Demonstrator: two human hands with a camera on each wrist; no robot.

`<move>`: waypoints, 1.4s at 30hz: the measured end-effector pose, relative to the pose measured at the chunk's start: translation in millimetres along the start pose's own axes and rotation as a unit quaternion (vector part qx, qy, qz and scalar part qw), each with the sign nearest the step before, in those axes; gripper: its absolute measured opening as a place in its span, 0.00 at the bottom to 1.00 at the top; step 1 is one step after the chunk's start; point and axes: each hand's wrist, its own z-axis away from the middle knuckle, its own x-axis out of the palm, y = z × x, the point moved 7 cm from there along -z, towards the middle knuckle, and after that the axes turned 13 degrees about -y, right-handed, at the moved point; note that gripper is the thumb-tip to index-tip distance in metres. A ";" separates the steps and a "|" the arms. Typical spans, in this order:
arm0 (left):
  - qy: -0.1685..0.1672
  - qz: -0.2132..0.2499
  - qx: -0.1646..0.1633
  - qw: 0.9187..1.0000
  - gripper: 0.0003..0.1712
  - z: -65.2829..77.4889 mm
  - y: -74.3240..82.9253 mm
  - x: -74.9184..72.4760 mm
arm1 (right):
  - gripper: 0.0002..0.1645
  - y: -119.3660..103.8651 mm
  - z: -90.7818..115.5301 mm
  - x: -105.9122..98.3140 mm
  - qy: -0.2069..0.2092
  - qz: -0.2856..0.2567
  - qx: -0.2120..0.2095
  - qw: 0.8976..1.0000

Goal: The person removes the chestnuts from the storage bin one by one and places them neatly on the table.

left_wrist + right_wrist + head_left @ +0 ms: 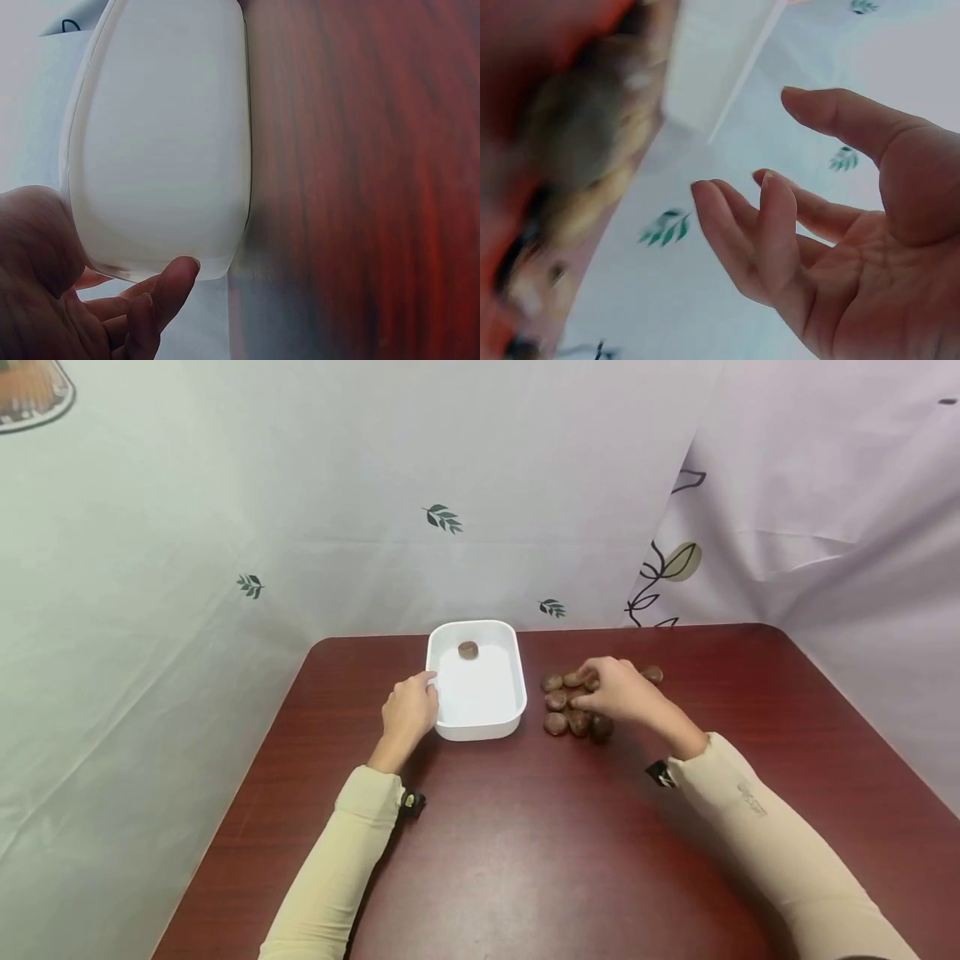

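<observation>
A white rectangular tray (483, 732) stands at the back of the table, with one brown chestnut (468, 650) inside near its far end. At the tray's left side my left hand (410, 706) holds the rim; in the left wrist view its fingers (176, 289) bend against the outer wall. Right of the tray lies a cluster of several chestnuts (556, 724). My right hand (618, 692) hovers over this cluster and hides part of it. The right wrist view shows its thumb and fingers (727, 232) spread apart, with nothing between them.
The dark red wooden table (495, 843) has rounded back corners. Behind it hangs a pale cloth (360, 560) with leaf prints, which also runs along both sides. A lone chestnut (653, 674) lies beyond the right hand.
</observation>
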 end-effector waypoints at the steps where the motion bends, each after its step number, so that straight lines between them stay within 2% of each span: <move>1: 0.001 0.000 -0.001 1.000 0.19 0.1 -0.5 0.0 | 0.23 -7.6 -6.3 -0.6 0.004 -0.011 -0.007 1.000; 4: -0.004 0.000 0.000 1.000 0.19 -0.1 -1.1 2.0 | 0.24 -26.4 -30.6 2.8 0.008 -0.039 -0.017 0.999; 9: -0.003 -0.002 0.005 1.000 0.19 -1.6 1.8 5.8 | 0.28 -49.4 -84.0 14.2 0.027 -0.072 -0.021 0.997; 13: -0.007 -0.010 0.010 1.000 0.19 -2.3 7.0 8.4 | 0.27 -57.2 -118.6 25.2 0.038 -0.112 -0.001 0.993; 16: -0.010 -0.015 0.014 1.000 0.19 -1.9 10.6 9.2 | 0.27 -56.2 -136.1 37.2 0.034 -0.169 0.022 0.985; 25: -0.008 -0.016 0.020 1.000 0.18 0.2 12.8 5.2 | 0.32 -46.5 -169.7 69.2 0.029 -0.284 0.053 0.957; 30: -0.021 -0.024 0.024 0.999 0.19 0.2 12.7 4.8 | 0.36 -41.5 -179.8 80.9 0.019 -0.282 0.080 0.956; 33: -0.021 -0.027 0.024 0.999 0.19 0.7 11.8 2.8 | 0.40 -41.7 -184.3 85.6 0.005 -0.289 0.074 0.954; 39: -0.023 -0.036 0.026 0.999 0.18 1.5 10.2 0.0 | 0.44 -48.8 -193.7 97.7 -0.057 -0.363 0.034 0.929; 42: -0.020 -0.039 0.026 0.999 0.18 1.9 7.7 -1.0 | 0.46 -56.3 -196.7 104.0 -0.085 -0.377 0.013 0.922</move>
